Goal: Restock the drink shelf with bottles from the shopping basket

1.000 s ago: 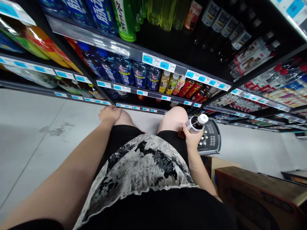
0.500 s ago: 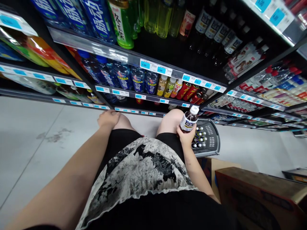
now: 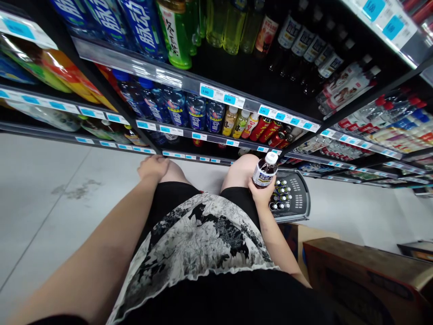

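Note:
In my right hand (image 3: 261,194) is a bottle of dark drink (image 3: 265,170) with a white cap and a white-and-dark label. The fingers wrap round its lower part, and it stands nearly upright beside my right knee. My left hand (image 3: 153,168) lies over my left knee with nothing in it; its fingertips are partly hidden. Just right of the held bottle, a grey shopping basket (image 3: 298,196) sits on the floor, with several small capped bottles (image 3: 281,196) inside. Similar dark bottles (image 3: 316,48) line the upper shelf at the right.
Shelves with price-tag rails (image 3: 221,95) run across the front. Blue-labelled bottles (image 3: 144,29) stand at upper left, and cans and small bottles (image 3: 241,124) fill a lower shelf. Cardboard boxes (image 3: 365,275) stand at lower right. Pale floor (image 3: 50,216) shows on the left.
The bottle in my right hand has shifted slightly left and down. The view has moved a little; my left hand stays on the knee.

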`<move>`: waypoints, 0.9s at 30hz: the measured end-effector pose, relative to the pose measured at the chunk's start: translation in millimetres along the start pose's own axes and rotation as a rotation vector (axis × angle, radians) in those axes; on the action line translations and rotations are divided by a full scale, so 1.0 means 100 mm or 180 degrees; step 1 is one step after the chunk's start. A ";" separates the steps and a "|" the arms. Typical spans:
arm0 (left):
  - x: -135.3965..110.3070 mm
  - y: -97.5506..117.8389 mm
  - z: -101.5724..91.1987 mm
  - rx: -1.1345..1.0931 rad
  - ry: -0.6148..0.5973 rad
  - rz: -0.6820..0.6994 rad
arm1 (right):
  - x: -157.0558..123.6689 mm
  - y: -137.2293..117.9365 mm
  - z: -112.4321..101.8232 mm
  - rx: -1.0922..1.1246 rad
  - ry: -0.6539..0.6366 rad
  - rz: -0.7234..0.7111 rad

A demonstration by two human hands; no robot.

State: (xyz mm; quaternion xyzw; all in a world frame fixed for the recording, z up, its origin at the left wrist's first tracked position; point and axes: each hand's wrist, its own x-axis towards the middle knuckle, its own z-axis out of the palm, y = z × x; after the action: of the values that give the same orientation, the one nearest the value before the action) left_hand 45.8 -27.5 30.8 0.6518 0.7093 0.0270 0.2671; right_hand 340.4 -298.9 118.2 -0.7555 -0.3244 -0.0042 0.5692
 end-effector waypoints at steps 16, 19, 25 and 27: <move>-0.02 0.02 -0.01 0.0075 -0.0042 0.0007 | -0.02 0.15 0.00 0.0254 0.0260 0.0098; -0.01 0.02 -0.01 0.0089 -0.0059 -0.0014 | -0.06 0.19 0.00 0.0182 0.0288 -0.0064; -0.02 0.02 -0.06 0.0070 -0.0031 0.0006 | -0.10 0.23 0.05 0.0178 0.0278 -0.0141; -0.02 0.02 -0.07 0.0059 -0.0012 0.0028 | -0.10 0.24 0.06 0.0188 0.0320 -0.0113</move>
State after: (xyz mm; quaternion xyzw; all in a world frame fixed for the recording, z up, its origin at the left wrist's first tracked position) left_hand 44.3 -27.3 38.0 0.6574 0.7061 0.0204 0.2622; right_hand 342.4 -301.8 92.4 -0.7313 -0.3087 -0.0427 0.6066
